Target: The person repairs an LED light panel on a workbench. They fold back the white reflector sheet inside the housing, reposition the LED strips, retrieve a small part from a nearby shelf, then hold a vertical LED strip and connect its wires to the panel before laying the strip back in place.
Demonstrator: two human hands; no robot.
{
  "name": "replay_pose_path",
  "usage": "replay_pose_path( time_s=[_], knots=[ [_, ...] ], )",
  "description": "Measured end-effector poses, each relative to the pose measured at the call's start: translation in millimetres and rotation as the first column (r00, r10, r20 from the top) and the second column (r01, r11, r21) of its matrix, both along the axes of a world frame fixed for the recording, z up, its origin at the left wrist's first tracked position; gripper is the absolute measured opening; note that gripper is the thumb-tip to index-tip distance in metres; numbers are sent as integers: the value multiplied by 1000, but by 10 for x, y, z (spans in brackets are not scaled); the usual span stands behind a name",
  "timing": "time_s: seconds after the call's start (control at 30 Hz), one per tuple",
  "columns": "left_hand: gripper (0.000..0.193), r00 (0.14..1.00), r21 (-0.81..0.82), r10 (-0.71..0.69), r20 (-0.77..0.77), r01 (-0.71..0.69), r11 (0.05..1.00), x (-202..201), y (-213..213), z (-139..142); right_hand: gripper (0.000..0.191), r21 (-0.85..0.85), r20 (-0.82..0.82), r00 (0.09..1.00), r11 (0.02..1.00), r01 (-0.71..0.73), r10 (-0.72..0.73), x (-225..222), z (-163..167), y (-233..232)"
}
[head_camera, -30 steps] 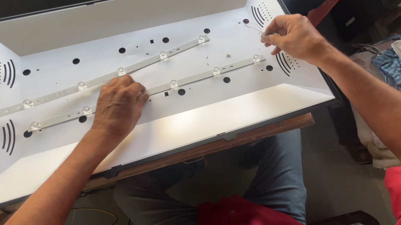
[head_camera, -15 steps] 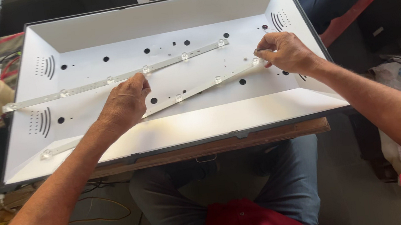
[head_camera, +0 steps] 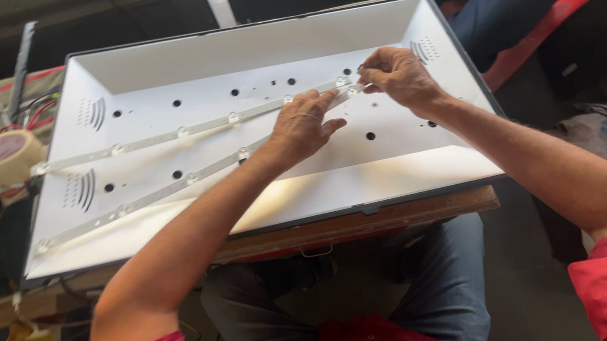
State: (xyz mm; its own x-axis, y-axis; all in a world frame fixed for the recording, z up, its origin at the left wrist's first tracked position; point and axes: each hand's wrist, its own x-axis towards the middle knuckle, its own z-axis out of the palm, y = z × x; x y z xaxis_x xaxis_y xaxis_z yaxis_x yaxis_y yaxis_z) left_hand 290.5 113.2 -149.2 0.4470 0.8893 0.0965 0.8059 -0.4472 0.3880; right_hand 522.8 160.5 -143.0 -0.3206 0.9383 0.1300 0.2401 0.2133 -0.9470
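2 hands work a light strip inside a white panel tray (head_camera: 425, 172).
The right hand (head_camera: 396, 76) pinches the near strip's (head_camera: 190, 178) far-right end; the left hand (head_camera: 302, 125), fingers loosely spread, presses it just beside.

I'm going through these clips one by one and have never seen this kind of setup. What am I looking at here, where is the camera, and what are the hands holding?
The camera sits on a person's head and looks down at their two bare hands. A shallow white panel tray lies on a wooden bench. Two thin light strips with small round lenses lie in it. The upper strip lies flat. The lower strip slants up to the right, where both hands meet: the left hand rests over it and the right hand pinches its end with the fingers. A roll of tape sits at the tray's left edge. Another person sits beyond the tray.
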Motion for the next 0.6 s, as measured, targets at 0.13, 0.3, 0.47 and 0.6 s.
replay_pose_path(
  time_s=[0.13, 0.3, 0.47, 0.6],
  knots=[
    [28, 996, 84, -12, 90, 4, 996, 262, 65, -45, 18, 24, 84, 996, 1000, 2, -4, 139, -59, -3],
    [24, 998, 201, -59, 5, 57, 978, 240, 52, -157, 17, 50, 396, 917, 998, 37, -54, 303, -55, -45],
    [27, 997, 226, -59, -45, 68, 972, 212, -8, -153, 18, 51, 366, 930, 997, -51, 29, 243, -91, -104],
    [23, 992, 251, -44, -118, 73, 965, 246, -2, -127, 18, 82, 409, 911, 992, -94, 53, 257, -110, -91]
  ],
)
